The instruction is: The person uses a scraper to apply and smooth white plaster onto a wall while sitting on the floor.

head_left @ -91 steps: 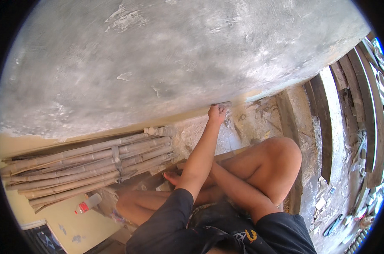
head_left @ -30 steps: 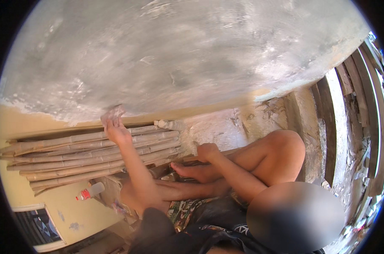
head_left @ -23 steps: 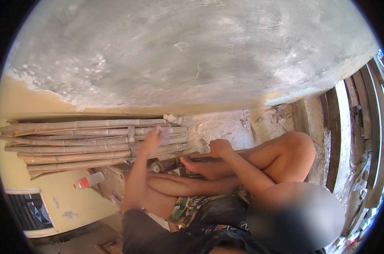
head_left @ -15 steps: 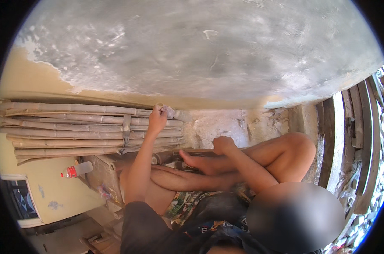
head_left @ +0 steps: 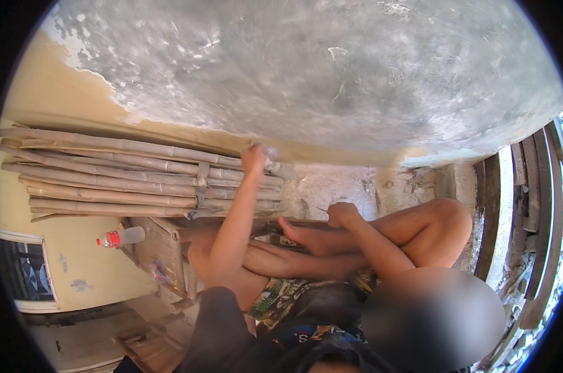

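My left hand (head_left: pixel 253 160) is raised over the right-hand end of a bundle of bamboo poles (head_left: pixel 138 180), close to the wall. Its fingers are closed around a small, pale, see-through crumpled thing, perhaps plastic (head_left: pixel 270 152). Lower and to the right, my right hand (head_left: pixel 342 215) rests near my bent leg in a loose fist. A thin dark tip seems to stick out from its fingers, too small to name. My bare foot (head_left: pixel 297 236) lies between the two arms.
A grey-patched wall (head_left: pixel 281 74) rises in front. At left, a clear bottle with a red cap and label (head_left: pixel 121 237) lies on a wooden bench (head_left: pixel 151 248). Wooden slats (head_left: pixel 530 186) stand at right. Rough pale ground (head_left: pixel 331 186) shows beyond my foot.
The whole view has shifted, so the scene sits further right. My left hand has risen slightly toward the wall, still holding the see-through thing. My right hand stays by my leg.
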`<state>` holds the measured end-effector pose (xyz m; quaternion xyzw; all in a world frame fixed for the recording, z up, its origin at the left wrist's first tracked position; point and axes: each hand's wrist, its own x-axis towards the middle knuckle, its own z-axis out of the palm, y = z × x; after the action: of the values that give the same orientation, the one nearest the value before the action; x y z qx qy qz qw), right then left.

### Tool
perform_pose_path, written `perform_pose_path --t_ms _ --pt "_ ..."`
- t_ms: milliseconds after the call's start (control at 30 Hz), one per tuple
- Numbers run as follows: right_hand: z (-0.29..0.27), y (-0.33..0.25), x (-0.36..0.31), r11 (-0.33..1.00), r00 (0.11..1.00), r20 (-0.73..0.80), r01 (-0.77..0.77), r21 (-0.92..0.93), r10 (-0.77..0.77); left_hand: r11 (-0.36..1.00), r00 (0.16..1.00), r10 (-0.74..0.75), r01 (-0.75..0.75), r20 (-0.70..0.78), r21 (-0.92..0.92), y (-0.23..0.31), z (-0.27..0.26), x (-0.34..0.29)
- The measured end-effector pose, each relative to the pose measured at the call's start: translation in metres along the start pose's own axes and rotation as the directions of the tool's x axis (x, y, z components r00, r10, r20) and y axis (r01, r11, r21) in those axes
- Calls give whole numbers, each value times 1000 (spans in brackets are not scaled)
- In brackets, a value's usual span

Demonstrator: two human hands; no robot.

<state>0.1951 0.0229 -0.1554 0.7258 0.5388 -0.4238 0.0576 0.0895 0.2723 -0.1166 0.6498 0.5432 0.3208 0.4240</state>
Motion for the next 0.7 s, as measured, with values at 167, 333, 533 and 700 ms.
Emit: perform_pose_path --t_ms 167,333,533,700 --pt "1 16 -3 999 1000 -20 -21 26 22 997 975 -25 8 -223 -77 40 130 -31" --pt "0 -4 -2 993 988 -123 97 66 -89 975 992 -122 127 37 -180 51 215 -81" --pt "12 6 -12 911 907 -421 161 380 16 913 981 -194 184 8 -363 75 235 -104" --pt "-1 8 2 996 998 -44 49 73 -45 785 848 -409 139 -337 -603 77 153 -46"
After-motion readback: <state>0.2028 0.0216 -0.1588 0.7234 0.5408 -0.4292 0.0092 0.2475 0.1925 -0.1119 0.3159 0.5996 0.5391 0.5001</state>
